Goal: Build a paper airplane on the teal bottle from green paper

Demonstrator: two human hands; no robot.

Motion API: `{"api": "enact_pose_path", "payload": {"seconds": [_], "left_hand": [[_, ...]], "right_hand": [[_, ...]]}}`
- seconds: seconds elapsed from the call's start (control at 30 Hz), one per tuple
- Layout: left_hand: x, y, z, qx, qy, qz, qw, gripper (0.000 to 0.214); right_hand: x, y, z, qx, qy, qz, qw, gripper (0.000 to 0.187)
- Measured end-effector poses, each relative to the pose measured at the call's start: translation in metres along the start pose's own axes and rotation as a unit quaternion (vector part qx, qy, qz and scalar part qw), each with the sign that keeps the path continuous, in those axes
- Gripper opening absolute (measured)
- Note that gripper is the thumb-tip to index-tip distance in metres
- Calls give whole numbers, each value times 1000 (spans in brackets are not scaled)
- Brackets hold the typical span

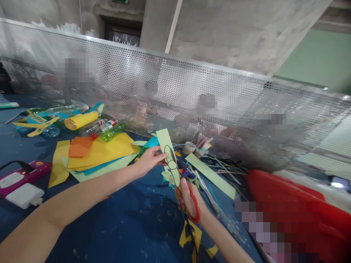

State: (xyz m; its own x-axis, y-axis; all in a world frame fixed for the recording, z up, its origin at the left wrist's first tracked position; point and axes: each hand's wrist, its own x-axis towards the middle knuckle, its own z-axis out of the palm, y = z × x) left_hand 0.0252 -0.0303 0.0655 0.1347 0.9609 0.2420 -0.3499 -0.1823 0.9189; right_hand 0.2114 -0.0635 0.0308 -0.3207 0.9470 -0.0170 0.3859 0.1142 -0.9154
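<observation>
My left hand (150, 160) pinches the left edge of a light green paper strip (163, 138), held up over the table. A propeller shape with a round centre is drawn on it in black outline. Below and to the right, my right hand (189, 195) is closed around the handles of a pair of scissors (196, 210), with red and yellow showing. The scissors are at the strip's lower end, where the outline's lower lobe is trimmed along its edge. Their blades are mostly hidden by the paper and my fingers. Behind the strip lies a dark blue glue gun (188, 171) among paper scraps.
Yellow paper sheets (109, 153) and plastic bottles (113, 132) lie to the left, near a yellow-wrapped bottle (81, 120). A magenta power strip (26, 178) sits far left. Another green strip (212, 176) and a red plastic bag (296, 197) are right. A perforated metal screen (175, 87) borders the table.
</observation>
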Motion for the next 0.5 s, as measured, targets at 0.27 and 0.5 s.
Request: {"api": "enact_pose_path", "payload": {"seconds": [0.27,0.5], "left_hand": [[1,-2,-2,-1,-6,5,1000,32],[0,-1,0,5,-2,-2,1000,31]], "right_hand": [[1,3,0,-11,2,0,1000,50],[2,0,-3,-18,-52,-51,997,60]]}}
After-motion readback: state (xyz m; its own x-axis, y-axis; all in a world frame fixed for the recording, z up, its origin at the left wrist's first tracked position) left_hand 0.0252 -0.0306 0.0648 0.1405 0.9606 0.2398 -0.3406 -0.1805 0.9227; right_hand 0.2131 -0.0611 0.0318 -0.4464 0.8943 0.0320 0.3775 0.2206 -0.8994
